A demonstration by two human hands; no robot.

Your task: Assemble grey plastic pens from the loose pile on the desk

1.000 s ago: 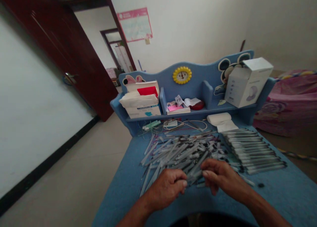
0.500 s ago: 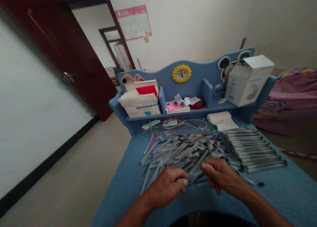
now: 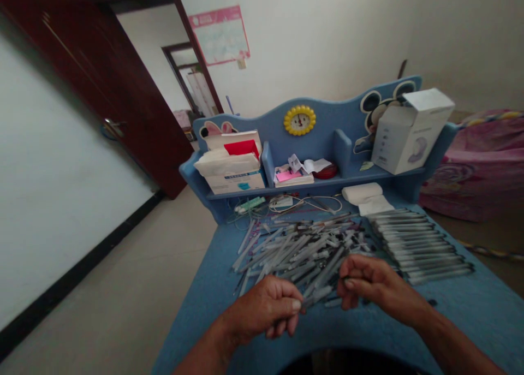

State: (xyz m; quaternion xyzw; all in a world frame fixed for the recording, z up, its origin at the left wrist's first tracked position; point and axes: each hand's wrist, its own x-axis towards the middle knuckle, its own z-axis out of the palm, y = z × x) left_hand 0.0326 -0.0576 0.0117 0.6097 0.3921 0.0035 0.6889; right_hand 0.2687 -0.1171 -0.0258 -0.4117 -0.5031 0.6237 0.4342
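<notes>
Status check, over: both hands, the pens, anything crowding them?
Left hand pinches a clear pen part; right hand pinches what looks like a small dark piece. Loose pen pile crowds close beyond both. Row of pens at right.

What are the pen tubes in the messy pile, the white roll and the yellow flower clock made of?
Pen tubes: probably smooth plastic, since they look cloudy and partly see-through.
White roll: likely matt, soft paper, because a thin loose end spreads from it, though it could be cloth.
Yellow flower clock: maybe smooth plastic, as its rounded petals look moulded; painted wood is possible.
</notes>
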